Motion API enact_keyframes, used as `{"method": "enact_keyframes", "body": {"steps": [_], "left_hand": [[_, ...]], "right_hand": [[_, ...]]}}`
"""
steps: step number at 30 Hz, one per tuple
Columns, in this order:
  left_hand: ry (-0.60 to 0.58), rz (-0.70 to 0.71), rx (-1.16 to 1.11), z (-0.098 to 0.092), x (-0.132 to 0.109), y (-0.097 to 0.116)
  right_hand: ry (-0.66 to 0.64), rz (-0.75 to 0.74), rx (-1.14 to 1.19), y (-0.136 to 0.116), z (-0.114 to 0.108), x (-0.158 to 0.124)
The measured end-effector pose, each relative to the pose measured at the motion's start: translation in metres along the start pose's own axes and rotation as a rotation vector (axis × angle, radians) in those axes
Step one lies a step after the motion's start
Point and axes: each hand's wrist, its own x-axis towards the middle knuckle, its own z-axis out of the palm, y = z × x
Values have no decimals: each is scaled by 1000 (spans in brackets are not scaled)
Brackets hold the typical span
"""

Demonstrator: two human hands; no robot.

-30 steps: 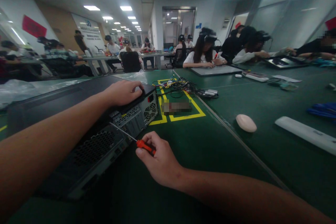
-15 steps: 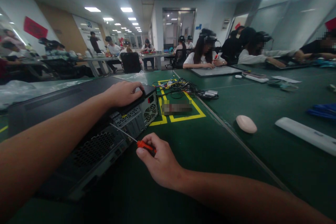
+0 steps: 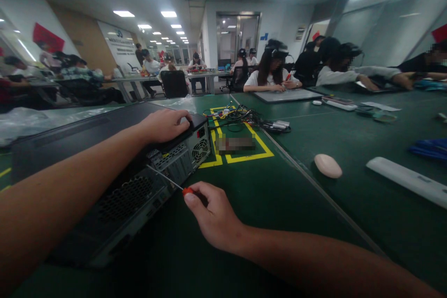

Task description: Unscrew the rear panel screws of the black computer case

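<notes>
A black desktop computer case lies on its side on the green table, rear panel with vents and a fan grille facing me. My left hand rests palm down on the case's top edge near the rear corner, fingers curled over it. My right hand is closed around a red-handled screwdriver. Its thin shaft points up and left, with the tip against the rear panel.
A pale oval mouse and a white keyboard lie to the right. A tangle of cables sits inside a yellow taped square beyond the case. Other people sit working at the far end and at nearby tables.
My right hand has rolled round the screwdriver handle, hiding more of the red grip. The left hand and the case have stayed put.
</notes>
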Motion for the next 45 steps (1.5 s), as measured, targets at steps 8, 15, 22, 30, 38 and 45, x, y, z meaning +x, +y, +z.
{"method": "enact_keyframes", "body": {"steps": [8,15,22,30,38,45], "left_hand": [[-1,-10,0,-1,-1,0],[4,0,2,0,0,0],[-2,-1,-5,1,1,-1],[6,-15,15,2,0,-1],[10,-4,11,2,0,-1],[21,9,6,3,1,-3]], "right_hand": [[1,93,57,0,3,0],[-13,99,108,1,3,1],[-10,101,99,0,2,0],[-5,85,95,-1,2,-1],[4,35,31,-4,-2,-1],[8,82,37,-5,-1,-1]]}}
